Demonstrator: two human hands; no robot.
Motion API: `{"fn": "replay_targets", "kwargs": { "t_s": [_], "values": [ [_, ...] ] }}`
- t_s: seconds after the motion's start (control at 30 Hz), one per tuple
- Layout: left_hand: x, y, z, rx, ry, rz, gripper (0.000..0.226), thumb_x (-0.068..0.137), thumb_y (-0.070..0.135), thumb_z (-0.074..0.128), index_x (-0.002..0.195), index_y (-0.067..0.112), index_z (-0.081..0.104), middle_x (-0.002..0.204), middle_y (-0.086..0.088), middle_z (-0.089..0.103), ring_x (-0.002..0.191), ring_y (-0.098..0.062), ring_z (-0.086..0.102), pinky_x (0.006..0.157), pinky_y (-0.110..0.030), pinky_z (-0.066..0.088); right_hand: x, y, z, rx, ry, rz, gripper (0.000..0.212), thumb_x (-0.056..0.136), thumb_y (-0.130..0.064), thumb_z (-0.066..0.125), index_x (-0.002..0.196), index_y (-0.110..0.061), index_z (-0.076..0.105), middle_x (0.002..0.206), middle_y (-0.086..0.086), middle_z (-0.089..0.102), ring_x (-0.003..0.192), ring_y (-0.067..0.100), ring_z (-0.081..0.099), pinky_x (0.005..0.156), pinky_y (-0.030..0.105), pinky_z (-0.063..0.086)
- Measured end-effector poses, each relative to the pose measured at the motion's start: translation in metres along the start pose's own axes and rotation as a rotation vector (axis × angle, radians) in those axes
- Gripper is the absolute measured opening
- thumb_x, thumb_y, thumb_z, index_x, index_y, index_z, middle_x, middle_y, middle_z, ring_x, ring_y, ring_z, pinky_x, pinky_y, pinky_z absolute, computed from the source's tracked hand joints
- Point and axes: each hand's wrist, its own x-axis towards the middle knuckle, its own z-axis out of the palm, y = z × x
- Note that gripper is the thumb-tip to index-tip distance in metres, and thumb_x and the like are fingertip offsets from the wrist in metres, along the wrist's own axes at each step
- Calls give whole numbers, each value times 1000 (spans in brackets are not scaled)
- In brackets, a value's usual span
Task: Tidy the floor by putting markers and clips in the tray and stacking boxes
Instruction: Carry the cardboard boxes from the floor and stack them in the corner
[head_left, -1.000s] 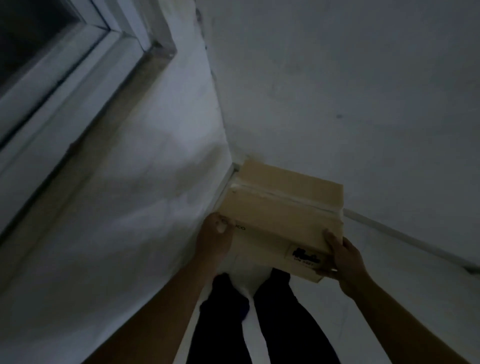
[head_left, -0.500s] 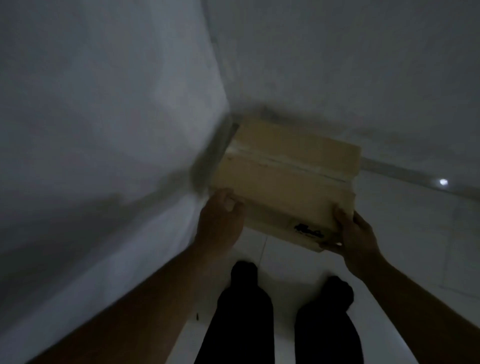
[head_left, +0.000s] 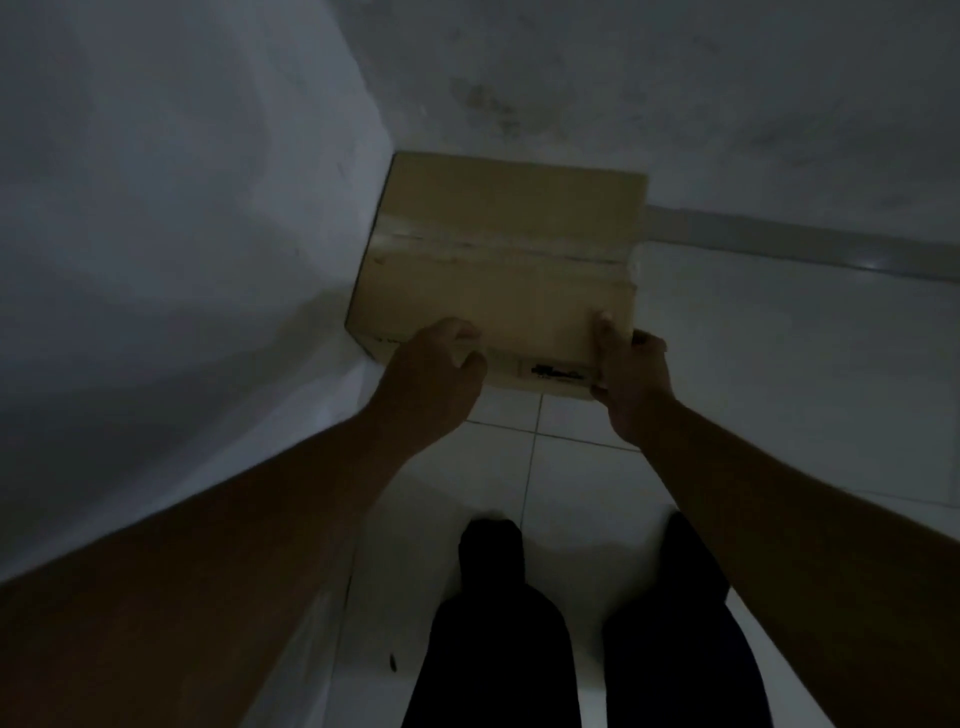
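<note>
A brown cardboard box (head_left: 498, 260) with a taped seam across its top and a dark printed label on its near side sits in the room's corner, its left and far sides against the two walls. My left hand (head_left: 431, 379) grips its near left edge, fingers curled over the top. My right hand (head_left: 628, 374) holds the near right corner, thumb on top. Whether it rests on the floor or on another box is hidden. No markers, clips or tray are in view.
White walls meet at the corner: one wall (head_left: 182, 234) on the left, one wall (head_left: 675, 93) behind the box with a skirting strip (head_left: 779, 239). White tiled floor (head_left: 753, 389) spreads to the right. My dark-trousered legs (head_left: 519, 623) stand just behind the box.
The view has tilted down from the window and wall to the floor. The box has gone lower and deeper into the corner, with both hands still on it.
</note>
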Motion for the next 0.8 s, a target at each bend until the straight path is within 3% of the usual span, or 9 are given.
{"fn": "replay_targets", "kwargs": {
  "t_s": [0.07, 0.13, 0.23, 0.33, 0.43, 0.53, 0.6, 0.7, 0.8],
  "values": [
    [5, 4, -3, 20, 10, 4, 36, 95, 21, 50, 130, 16, 50, 137, -5, 50, 84, -2, 48, 61, -8, 33, 6, 0, 4, -100, 30, 75, 54, 92, -46, 54, 125, -8, 35, 111, 7, 46, 100, 26, 50, 90, 48, 50],
    [6, 9, -4, 47, 21, 9, 37, 95, 23, 50, 132, 18, 49, 135, -1, 51, 84, -5, 51, 67, -9, 36, 10, -6, 3, -174, 12, 122, 49, 93, -39, 55, 125, -6, 38, 121, 12, 49, 96, 26, 48, 82, 40, 47],
    [2, 14, -3, 35, 11, 11, 38, 96, 24, 50, 134, 20, 47, 129, 2, 51, 63, 8, 38, 49, 1, 34, 7, -22, -9, -172, -99, 169, 44, 92, -26, 61, 128, -4, 48, 119, 10, 52, 97, 24, 47, 84, 34, 41],
    [-8, 23, -5, 85, -8, 22, 39, 96, 29, 49, 134, 24, 45, 141, 1, 46, 63, 9, 37, 51, -10, 34, -3, -37, -20, -199, -176, 18, 56, 90, -23, 63, 138, -4, 40, 135, 13, 48, 115, 30, 50, 95, 38, 43],
    [-21, 33, -11, 113, -33, 28, 41, 96, 32, 49, 136, 23, 45, 144, 2, 44, 91, -3, 51, 75, -15, 34, -20, -50, -26, -455, -77, -77, 67, 89, -30, 62, 144, -8, 31, 144, 14, 43, 126, 32, 47, 104, 41, 41],
    [-44, 56, -17, 124, -60, 101, 45, 95, 36, 50, 136, 18, 45, 145, 0, 45, 130, -17, 42, 91, -17, 27, -55, -60, -53, -504, -47, -104, 58, 89, -34, 61, 138, -11, 41, 136, 11, 50, 116, 25, 53, 94, 33, 44],
    [-62, 70, -20, 104, -63, 124, 48, 93, 39, 53, 136, 18, 46, 144, 0, 45, 132, -16, 39, 95, -17, 26, -83, -58, -71, -543, -66, -160, 49, 91, -35, 59, 132, -12, 47, 133, 9, 52, 111, 20, 52, 85, 27, 40],
    [-91, 105, -20, 64, -99, 144, 58, 88, 52, 52, 137, 22, 44, 146, 4, 42, 134, -13, 37, 99, -20, 26, -125, -60, -112, -564, -45, -246, 40, 94, -33, 55, 128, -14, 51, 138, 7, 51, 119, 21, 51, 85, 24, 36],
    [-124, 138, -7, 64, -117, 183, 62, 85, 58, 51, 136, 24, 45, 145, 5, 43, 133, -12, 38, 100, -23, 28, -168, -56, -159, -581, -46, -281, 34, 97, -30, 51, 128, -17, 49, 129, 8, 57, 99, 18, 56, 76, 23, 38]
  ]
}}
